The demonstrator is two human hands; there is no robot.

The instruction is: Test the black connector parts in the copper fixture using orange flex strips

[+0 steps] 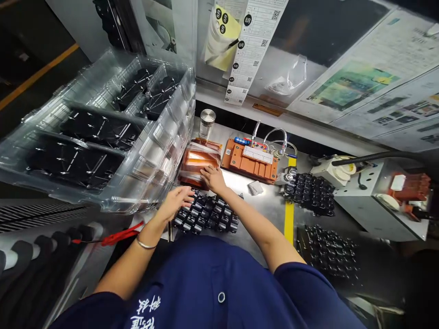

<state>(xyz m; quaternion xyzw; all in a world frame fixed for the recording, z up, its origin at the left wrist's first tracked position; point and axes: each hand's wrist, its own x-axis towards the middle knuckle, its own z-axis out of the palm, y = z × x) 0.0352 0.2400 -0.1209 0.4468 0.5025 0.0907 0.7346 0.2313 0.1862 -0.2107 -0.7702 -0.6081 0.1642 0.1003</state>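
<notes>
My right hand (213, 179) rests its fingertips on the near right part of a stack of glossy amber, see-through sheets or packets (202, 157); whether it pinches one is not plain, but the fingers look spread. My left hand (176, 202) is to the left and nearer to me, fingers stretched out and holding nothing that shows. It hovers at the left edge of a group of black moulded parts (206, 212) with rows of rounded pockets. These black parts lie on the metal bench right in front of my body.
Stacked clear plastic trays (151, 157) with black parts stand at the left. An orange fixture (252, 160) with hoses, a glass jar (207, 122) and a crumpled wipe (255, 188) are on the bench. More black parts (310, 194) and a grey machine (370, 196) stand right.
</notes>
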